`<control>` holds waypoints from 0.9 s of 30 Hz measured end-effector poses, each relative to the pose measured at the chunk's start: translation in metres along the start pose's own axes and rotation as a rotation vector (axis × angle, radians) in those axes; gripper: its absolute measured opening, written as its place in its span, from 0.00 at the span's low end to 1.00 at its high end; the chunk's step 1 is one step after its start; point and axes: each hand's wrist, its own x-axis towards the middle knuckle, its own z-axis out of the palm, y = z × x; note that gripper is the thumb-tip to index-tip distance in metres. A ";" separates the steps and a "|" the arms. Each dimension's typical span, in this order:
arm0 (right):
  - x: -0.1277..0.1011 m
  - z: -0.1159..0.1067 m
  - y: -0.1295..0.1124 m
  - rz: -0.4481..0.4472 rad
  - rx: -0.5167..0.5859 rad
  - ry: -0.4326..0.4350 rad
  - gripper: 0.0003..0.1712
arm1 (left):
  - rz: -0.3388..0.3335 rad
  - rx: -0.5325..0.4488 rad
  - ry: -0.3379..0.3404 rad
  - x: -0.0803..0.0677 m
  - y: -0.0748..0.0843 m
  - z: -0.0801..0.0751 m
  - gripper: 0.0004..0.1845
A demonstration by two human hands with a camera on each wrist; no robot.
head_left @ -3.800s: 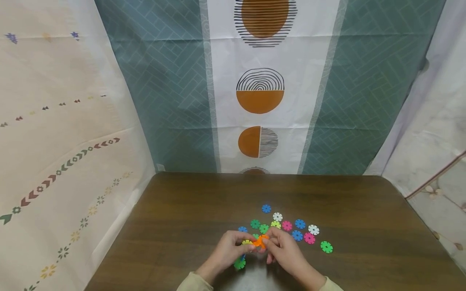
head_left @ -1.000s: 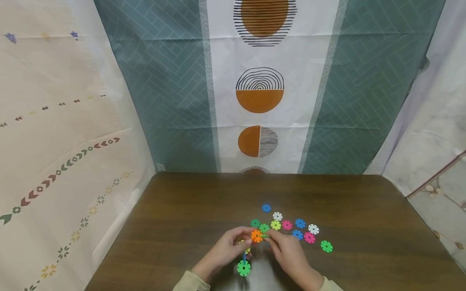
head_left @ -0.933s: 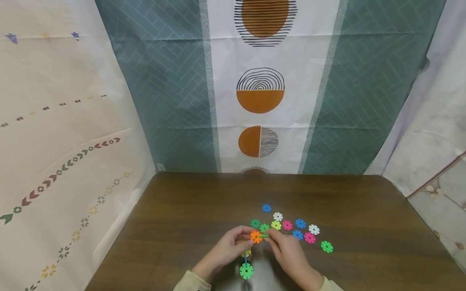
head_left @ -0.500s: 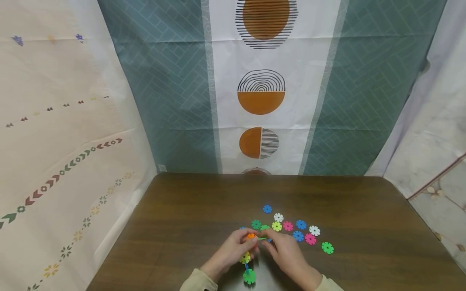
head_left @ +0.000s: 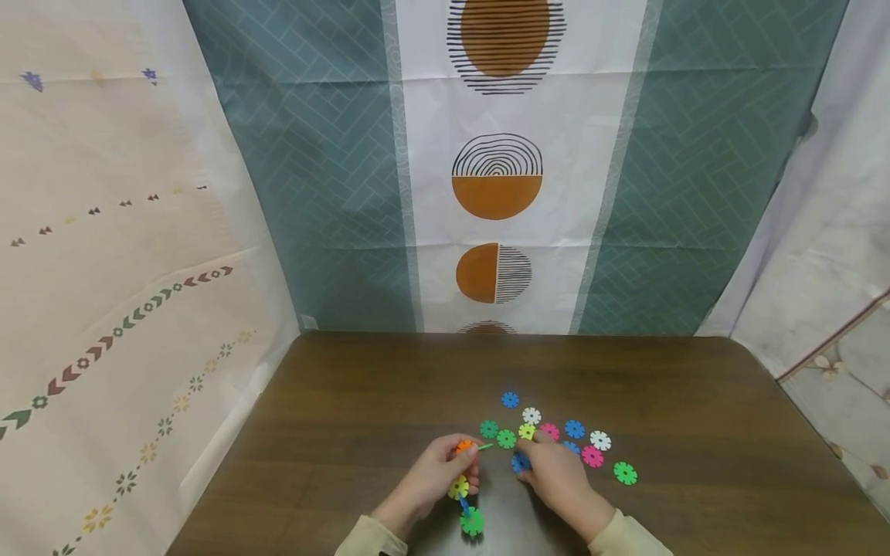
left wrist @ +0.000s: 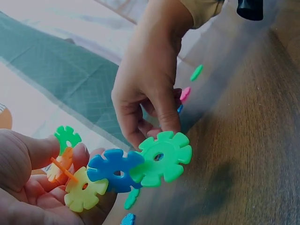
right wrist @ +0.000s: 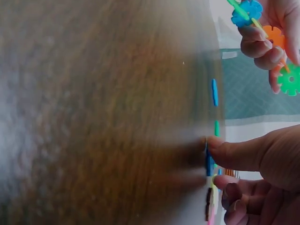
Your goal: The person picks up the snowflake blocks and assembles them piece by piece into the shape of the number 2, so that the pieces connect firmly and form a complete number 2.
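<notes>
My left hand (head_left: 433,472) holds a chain of slotted plastic snowflake discs, pinching it near the orange disc (head_left: 463,445). A green disc (left wrist: 68,139) joins the orange at the upper end. Below hang a yellow disc (head_left: 458,488), a blue disc (left wrist: 112,169) and a large green disc (head_left: 472,522). My right hand (head_left: 559,477) is down at the table, its thumb and index finger at opposite edges of a loose blue disc (head_left: 518,462). That disc lies flat, seen edge-on in the right wrist view, where the thumb meets its edge.
Several loose discs lie beyond the right hand on the dark wooden table (head_left: 361,401): two green ones, including a nearer green disc (head_left: 506,439), a yellow disc (head_left: 526,431), plus white, pink and blue. A green disc (head_left: 625,473) lies farthest right. Patterned cloth (head_left: 348,232) hangs behind.
The right hand, earlier on the orange piece and then on a green disc at the orange one, has let go and moved to the loose blue disc. The left hand has shifted left with the chain.
</notes>
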 end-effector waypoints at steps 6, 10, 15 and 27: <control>-0.001 0.004 0.002 0.024 0.041 -0.008 0.18 | 0.016 0.007 -0.004 -0.001 -0.001 0.000 0.19; -0.003 0.002 0.005 0.031 0.098 -0.013 0.19 | 0.011 0.019 0.012 -0.002 -0.001 0.000 0.18; -0.006 -0.004 0.008 0.037 0.231 0.055 0.09 | 0.009 0.061 0.027 -0.002 -0.001 0.002 0.17; -0.009 -0.020 0.004 0.087 0.834 -0.063 0.13 | 0.033 0.157 0.023 -0.002 0.003 0.007 0.13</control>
